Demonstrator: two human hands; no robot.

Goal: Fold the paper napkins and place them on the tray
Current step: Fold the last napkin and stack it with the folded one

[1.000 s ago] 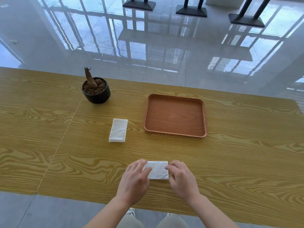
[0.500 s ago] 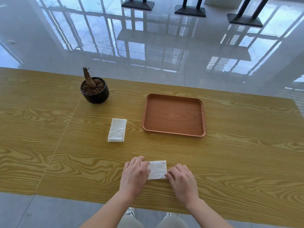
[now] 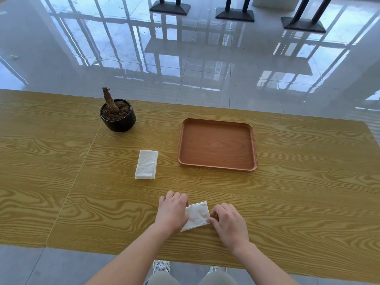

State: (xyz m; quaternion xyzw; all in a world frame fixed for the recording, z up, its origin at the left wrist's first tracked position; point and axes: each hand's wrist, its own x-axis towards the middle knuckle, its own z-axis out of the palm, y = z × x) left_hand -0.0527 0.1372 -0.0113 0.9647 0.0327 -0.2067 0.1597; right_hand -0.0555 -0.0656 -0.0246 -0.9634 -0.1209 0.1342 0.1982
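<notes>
A white folded paper napkin point(image 3: 197, 216) lies near the table's front edge, turned slightly askew. My left hand point(image 3: 172, 212) covers its left end with curled fingers. My right hand point(image 3: 228, 222) pinches its right lower corner. A second white napkin point(image 3: 146, 167), folded into a long rectangle, lies flat farther back on the left, apart from both hands. The brown wooden tray point(image 3: 217, 167) sits behind and to the right, with nothing in it.
A black pot point(image 3: 118, 118) with soil and a bare stump stands at the back left. The yellow wood-grain table point(image 3: 298, 192) has a seam running down its left part. Beyond the far edge is a glossy tiled floor with black stand bases point(image 3: 234, 14).
The napkin under my hands has been folded shorter and rotated slightly. My right hand has slid down to its right lower corner; my left hand stays on its left end.
</notes>
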